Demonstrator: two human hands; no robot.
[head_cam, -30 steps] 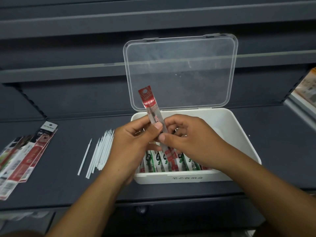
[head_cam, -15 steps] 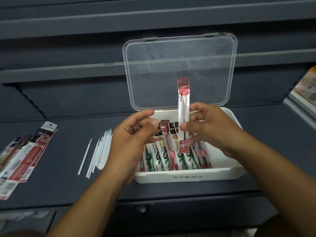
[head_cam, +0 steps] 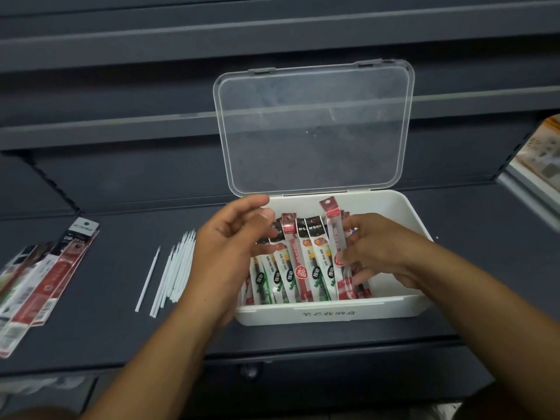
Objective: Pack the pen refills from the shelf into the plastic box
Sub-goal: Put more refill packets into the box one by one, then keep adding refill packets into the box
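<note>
Right hand (head_cam: 378,253) pinched a red refill packet (head_cam: 333,234), thumb on its face and fingers behind it. It held the packet on end at the right end of the row, most likely so it would slot in upright like its neighbours rather than lie across them. The packet's lower end was already inside the plastic box (head_cam: 333,313), while its top leaned a little left and stood above the others.

The left hand (head_cam: 230,247) hovered over the left part of the row with its fingers loosely curled and gripping nothing. I judged it was there to steady the standing packets (head_cam: 291,268); whether its fingertips touched them I could not tell. The box sat close to the front edge of the shelf (head_cam: 91,328), within easy reach. Its packets were stacked on end, leaning back from the front wall, which left room at the right wall for more.

To the left of the box, a bundle of loose white refills (head_cam: 178,271) lay on the shelf, with one refill (head_cam: 148,277) lying apart from it. Further out, at the shelf's left edge, a fan of flat packets (head_cam: 45,268) was not yet packed, so the job looked partly done.

At the back of the box, the clear lid (head_cam: 312,128) stood open and upright on its hinges, leaving the mouth free for both hands.
</note>
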